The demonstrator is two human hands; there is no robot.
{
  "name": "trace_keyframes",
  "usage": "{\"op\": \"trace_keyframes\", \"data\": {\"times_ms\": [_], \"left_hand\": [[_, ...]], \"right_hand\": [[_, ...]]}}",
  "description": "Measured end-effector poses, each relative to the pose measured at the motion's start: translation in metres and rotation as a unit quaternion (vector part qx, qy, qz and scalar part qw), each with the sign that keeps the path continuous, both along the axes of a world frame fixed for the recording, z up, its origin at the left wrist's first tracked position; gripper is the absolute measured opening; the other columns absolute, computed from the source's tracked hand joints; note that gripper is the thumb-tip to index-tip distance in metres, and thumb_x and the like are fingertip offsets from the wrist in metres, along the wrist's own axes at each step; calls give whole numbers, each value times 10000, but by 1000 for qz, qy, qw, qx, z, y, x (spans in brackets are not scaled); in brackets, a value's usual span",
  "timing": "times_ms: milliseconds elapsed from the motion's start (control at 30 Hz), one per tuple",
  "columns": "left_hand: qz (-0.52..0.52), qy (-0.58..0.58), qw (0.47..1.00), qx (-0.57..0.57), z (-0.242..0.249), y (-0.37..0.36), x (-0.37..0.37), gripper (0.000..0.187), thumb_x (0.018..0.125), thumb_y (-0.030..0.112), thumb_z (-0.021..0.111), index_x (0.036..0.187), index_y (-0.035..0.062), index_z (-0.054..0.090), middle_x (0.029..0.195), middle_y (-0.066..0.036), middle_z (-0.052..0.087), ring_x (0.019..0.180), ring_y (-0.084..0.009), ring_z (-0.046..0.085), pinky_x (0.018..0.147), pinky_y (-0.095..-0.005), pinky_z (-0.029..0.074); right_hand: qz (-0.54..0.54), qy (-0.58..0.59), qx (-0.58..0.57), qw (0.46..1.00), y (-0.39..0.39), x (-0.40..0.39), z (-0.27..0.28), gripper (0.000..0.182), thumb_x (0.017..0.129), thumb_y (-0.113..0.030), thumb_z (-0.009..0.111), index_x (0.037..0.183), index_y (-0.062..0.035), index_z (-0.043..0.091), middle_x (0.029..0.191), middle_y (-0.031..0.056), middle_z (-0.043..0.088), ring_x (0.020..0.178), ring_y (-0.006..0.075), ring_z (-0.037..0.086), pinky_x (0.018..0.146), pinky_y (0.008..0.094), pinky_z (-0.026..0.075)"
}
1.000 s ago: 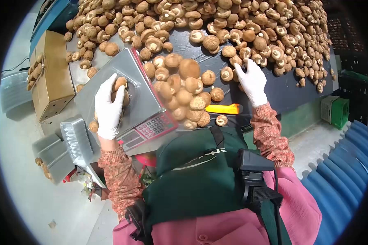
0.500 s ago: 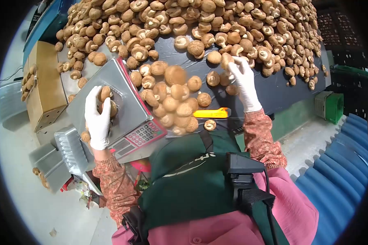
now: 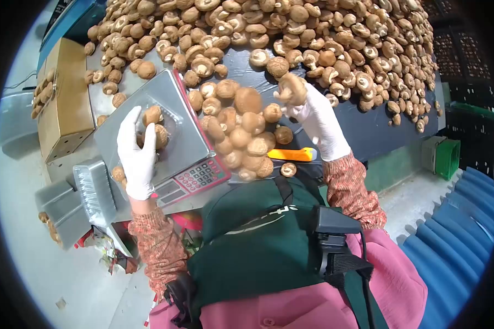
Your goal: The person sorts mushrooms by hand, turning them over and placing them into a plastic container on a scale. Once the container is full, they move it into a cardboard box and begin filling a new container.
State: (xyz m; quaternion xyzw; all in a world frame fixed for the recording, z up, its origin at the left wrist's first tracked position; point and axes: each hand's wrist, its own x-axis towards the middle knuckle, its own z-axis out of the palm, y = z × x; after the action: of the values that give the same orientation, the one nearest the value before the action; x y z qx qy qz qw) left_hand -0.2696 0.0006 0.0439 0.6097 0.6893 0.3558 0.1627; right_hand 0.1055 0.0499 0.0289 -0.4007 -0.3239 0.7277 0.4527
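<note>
My right hand, in a white glove, grips a brown mushroom over the dark table, with another mushroom close under the fingers. My left hand, also gloved, is over the digital scale with thumb and fingers apart. Two mushrooms lie right at its fingertips, the upper mushroom near the index finger and the lower mushroom partly behind the thumb. They rest in a clear plastic tray on the scale's plate. A loose cluster of mushrooms lies between my hands.
A large mushroom pile covers the table's far side. An orange-yellow cutter lies near the front edge beside a single mushroom. Left of the scale are a cardboard box and stacked clear trays. A green basket stands right.
My right hand has drawn back left and toward me from the pile's edge with the mushroom. My left hand's fingers have spread away from the mushrooms on the scale. The view has shifted slightly.
</note>
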Motion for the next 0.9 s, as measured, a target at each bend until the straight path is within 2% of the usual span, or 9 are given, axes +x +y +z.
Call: {"op": "trace_keyframes", "data": {"times_ms": [100, 200, 267, 367, 533, 600, 767, 867, 900], "left_hand": [[35, -31, 998, 34, 27, -6, 34, 399, 899, 60, 701, 1289, 12, 631, 1248, -126, 654, 1140, -234, 627, 1005, -354, 482], [-15, -244, 968, -63, 47, -13, 82, 427, 885, 4, 694, 1303, 2, 611, 1227, -113, 642, 1116, -194, 635, 982, -332, 502], [-39, -478, 869, -121, 42, -10, 106, 624, 881, 31, 720, 1452, 29, 469, 1289, -118, 601, 1131, -192, 624, 979, -322, 512], [-54, -567, 813, -122, 31, -9, 118, 587, 922, 69, 683, 1459, 6, 456, 1372, -120, 547, 1190, -163, 558, 1030, -305, 460], [66, -431, 899, -32, 30, -11, 74, 443, 951, 10, 628, 1384, 19, 534, 1300, -81, 598, 1132, -141, 603, 972, -282, 488], [72, -445, 893, -4, 37, -9, 49, 403, 960, 13, 617, 1359, 23, 558, 1246, -76, 632, 1055, -129, 637, 916, -273, 516], [150, -262, 953, 1, 13, 3, -8, 296, 934, 75, 657, 1227, 32, 657, 1148, -56, 676, 1039, -165, 637, 933, -328, 496], [158, 216, 963, -11, -12, -5, -34, 249, 903, 156, 651, 1132, 96, 727, 1158, -117, 684, 1045, -310, 627, 1012, -409, 430], [151, 189, 970, -5, -12, -6, -36, 242, 907, 149, 643, 1127, 94, 727, 1158, -115, 685, 1053, -308, 627, 1009, -408, 434]], "right_hand": [[-33, -256, 165, 952, -5, -24, -1, 588, 816, -128, 810, 1338, -32, 557, 1234, 68, 601, 1102, 166, 581, 973, 317, 482], [5, -353, 285, 891, -9, -49, 28, 558, 789, -117, 819, 1284, -33, 575, 1224, 97, 614, 1121, 206, 605, 994, 341, 481], [40, -342, 348, 872, -7, -62, 30, 559, 773, -94, 823, 1274, -34, 584, 1225, 122, 621, 1141, 236, 619, 992, 356, 495], [72, -333, 454, 824, -6, -82, 30, 611, 756, -49, 801, 1323, -31, 574, 1261, 148, 629, 1164, 276, 632, 992, 379, 512], [82, -301, 337, 889, -4, -79, 21, 536, 842, -36, 714, 1356, -37, 562, 1300, 130, 612, 1180, 238, 615, 1022, 347, 482], [71, -302, 266, 913, -5, -71, 19, 464, 896, -31, 666, 1350, -36, 572, 1276, 104, 621, 1171, 199, 608, 1025, 329, 470], [40, -326, 239, 914, -4, -56, 15, 408, 926, -35, 634, 1332, -43, 594, 1235, 82, 649, 1103, 150, 627, 971, 301, 485], [6, -353, 218, 910, -4, -48, 9, 400, 931, -30, 628, 1330, -41, 597, 1214, 70, 664, 1058, 121, 635, 915, 270, 497], [16, -353, 199, 914, -4, -42, 7, 391, 953, -38, 618, 1342, -45, 588, 1237, 62, 658, 1070, 122, 642, 903, 266, 508]]}}
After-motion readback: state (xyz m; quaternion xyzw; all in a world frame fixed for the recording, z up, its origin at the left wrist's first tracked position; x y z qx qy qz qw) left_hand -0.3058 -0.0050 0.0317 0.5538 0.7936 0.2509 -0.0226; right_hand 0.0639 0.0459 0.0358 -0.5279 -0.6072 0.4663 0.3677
